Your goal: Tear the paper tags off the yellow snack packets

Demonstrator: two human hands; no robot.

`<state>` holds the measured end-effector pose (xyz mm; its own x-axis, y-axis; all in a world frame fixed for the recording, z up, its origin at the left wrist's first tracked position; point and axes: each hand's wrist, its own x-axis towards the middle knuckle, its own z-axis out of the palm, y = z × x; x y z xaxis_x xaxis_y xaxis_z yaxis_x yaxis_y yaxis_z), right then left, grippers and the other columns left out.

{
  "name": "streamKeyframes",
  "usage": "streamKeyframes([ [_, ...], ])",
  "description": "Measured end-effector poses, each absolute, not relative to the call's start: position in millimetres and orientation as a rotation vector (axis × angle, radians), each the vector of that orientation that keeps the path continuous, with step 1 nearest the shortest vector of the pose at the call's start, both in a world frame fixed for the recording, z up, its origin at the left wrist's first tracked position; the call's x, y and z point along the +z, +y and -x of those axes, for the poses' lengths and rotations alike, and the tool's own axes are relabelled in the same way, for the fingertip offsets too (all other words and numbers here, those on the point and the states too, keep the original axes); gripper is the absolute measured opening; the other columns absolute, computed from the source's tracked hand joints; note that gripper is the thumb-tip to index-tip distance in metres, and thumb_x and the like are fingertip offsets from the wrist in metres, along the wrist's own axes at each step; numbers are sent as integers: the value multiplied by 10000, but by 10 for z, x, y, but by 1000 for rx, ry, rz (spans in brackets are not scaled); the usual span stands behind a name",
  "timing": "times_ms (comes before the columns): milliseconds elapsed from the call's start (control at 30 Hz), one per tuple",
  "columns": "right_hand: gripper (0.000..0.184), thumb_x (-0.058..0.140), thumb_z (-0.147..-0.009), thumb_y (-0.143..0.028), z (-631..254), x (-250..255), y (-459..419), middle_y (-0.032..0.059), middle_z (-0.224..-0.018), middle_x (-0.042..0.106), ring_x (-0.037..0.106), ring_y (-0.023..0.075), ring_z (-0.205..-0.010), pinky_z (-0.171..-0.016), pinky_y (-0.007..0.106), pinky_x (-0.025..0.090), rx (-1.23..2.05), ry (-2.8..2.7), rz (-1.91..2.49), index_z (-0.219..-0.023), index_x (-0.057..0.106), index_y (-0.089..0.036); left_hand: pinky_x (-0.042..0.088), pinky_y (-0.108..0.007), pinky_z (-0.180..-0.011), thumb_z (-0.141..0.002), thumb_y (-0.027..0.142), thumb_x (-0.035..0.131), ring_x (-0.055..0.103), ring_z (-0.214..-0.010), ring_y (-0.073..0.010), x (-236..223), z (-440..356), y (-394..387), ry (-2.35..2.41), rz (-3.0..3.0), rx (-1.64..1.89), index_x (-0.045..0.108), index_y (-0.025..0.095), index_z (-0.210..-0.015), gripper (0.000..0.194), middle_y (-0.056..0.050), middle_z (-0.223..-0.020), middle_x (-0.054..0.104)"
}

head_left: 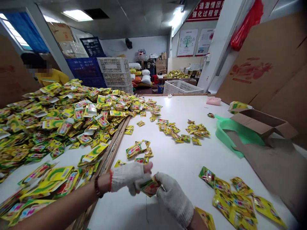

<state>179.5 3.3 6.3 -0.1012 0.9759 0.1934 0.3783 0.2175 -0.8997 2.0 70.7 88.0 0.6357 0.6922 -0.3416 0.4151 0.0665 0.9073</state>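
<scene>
Packet [150, 187]: above the white table [172, 156], at 10 o'clock from the right hand [174, 196], 4 o'clock from the left hand [129, 176].
Long axis: roughly 9 to 3 o'clock.
Right glove: thumb and fingers pinching the 3 o'clock end.
Left glove: at the 9 o'clock end, blurred; cannot tell if gripping.
Nearer hand: right, touching.
</scene>
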Motion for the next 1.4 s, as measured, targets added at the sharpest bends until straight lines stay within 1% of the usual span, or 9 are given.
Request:
streamKeyframes([
  [100,298,499,-737,-133,-1714,14,-212,40,-918,701,650,205,-835,-761,335,542,1051,-1345,1235,-998,634,-182,528,-301,-674,-729,561,592,630,-811,-204,834,65,424,930,-1736,533,551,177,-1124,552,-94,-971,646],
  [200,297,550,-766,-193,-1657,-31,-424,62,-1013,688,639,219,-928,-838,363,522,1083,-1254,1176,-1056,613,-176,490,-341,-872,-666,354,734,599,-985,-224,514,50,97,1020,-2011,930,530,208,-1084,488,-79,-1045,629],
  [300,268,555,-767,-174,-1610,-111,-601,68,-1000,684,641,212,-922,-837,360,528,1097,-1207,1213,-1031,602,-179,518,-339,-827,-781,234,614,647,-879,-193,81,24,-193,1046,-2031,1104,521,212,-998,236,-57,-933,654],
  [433,214,547,-776,-156,-1592,-255,-777,66,-1006,669,648,199,-946,-827,333,543,1070,-1058,1205,-986,538,-198,553,-317,-763,-813,198,562,665,-875,-189,-253,106,-342,1049,-1857,1089,488,216,-1070,268,-62,-970,657],
  [733,138,525,-801,-190,-1658,-196,-670,44,-802,674,628,174,-759,-735,306,543,709,-1534,1268,-827,661,-191,510,-313,-791,-802,211,564,625,-851,-193,-16,127,-177,897,-1881,910,690,161,-846,143,-76,-863,680],
  [800,110,532,-795,-194,-1622,-135,-620,20,-725,642,598,149,-684,-671,269,533,768,-1521,1301,-770,639,-185,514,-315,-798,-798,229,577,625,-872,-191,-31,75,-184,952,-1721,913,656,160,-940,177,-74,-917,676],
  [967,346,503,-796,-177,-1558,-140,-571,45,-983,681,641,165,-853,-762,298,539,957,-1330,1325,-1136,564,-171,512,-336,-828,-809,215,550,627,-919,-180,-211,52,-226,977,-1563,999,433,177,-1280,486,-88,-1070,639],
  [1133,246,475,-859,-213,-1613,-146,-641,64,-993,694,635,192,-920,-839,323,514,812,-1604,1251,-999,676,-192,486,-334,-867,-812,239,527,620,-940,-208,-138,127,-297,897,-1795,920,678,186,-1013,257,-76,-986,684],
  [1400,235,495,-877,-279,-1638,58,-601,47,-859,722,664,186,-773,-718,293,533,851,-1645,1381,-921,709,-190,452,-225,-639,-818,315,563,575,-707,-148,163,108,-225,1039,-1652,690,677,140,-807,209,-19,-751,661],
])
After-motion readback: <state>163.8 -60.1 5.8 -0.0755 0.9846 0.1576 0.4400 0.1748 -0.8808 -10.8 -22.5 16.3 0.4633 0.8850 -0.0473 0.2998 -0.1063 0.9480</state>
